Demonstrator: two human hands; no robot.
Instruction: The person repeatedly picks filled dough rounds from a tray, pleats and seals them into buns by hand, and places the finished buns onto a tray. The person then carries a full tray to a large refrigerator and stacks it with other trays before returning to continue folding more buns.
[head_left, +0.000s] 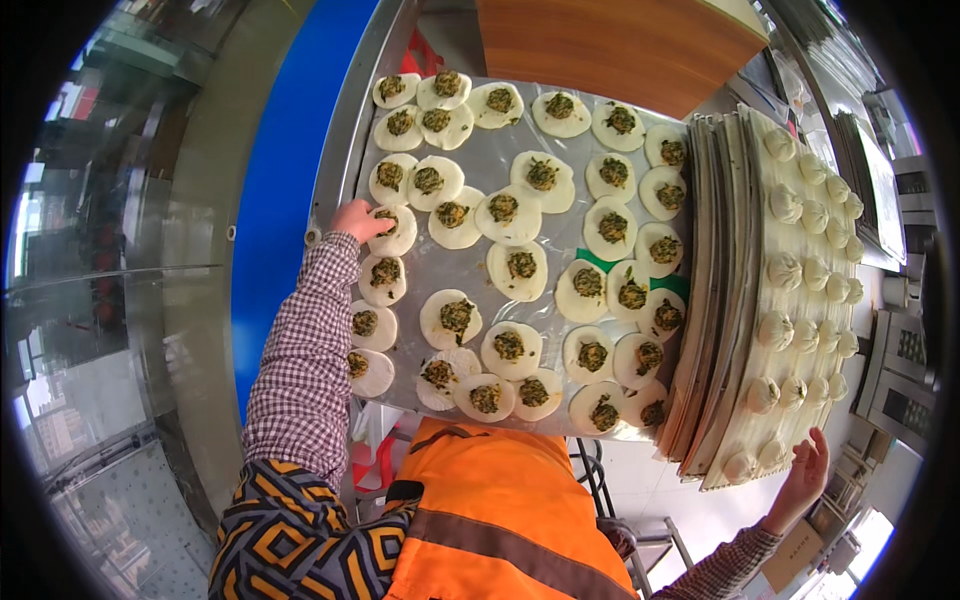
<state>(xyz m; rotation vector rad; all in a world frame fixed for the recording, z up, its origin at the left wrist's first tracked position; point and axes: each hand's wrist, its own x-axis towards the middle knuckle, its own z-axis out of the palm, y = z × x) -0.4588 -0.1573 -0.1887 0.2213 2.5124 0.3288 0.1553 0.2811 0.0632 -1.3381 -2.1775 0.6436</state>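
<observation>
My left hand (361, 222) reaches to the left edge of a metal work table (450, 274), its fingertips on a round dough wrapper (401, 236) topped with dark green filling; whether they pinch it is not clear. Many more flat wrappers with filling, such as one in the middle (517, 289), lie spread over the table, some overlapping. At the lower right my right hand (806, 469) is raised with its fingers apart, holding nothing, beside the near end of a tray (731, 442) that carries rows of closed, pleated buns (776, 330).
A stack of thin boards (705, 285) stands between the wrappers and the bun tray. Beyond the table is a wooden-faced box or counter (600, 45). A blue panel (289, 150) runs along the left side. A metal-framed stand (660, 540) is low at the right.
</observation>
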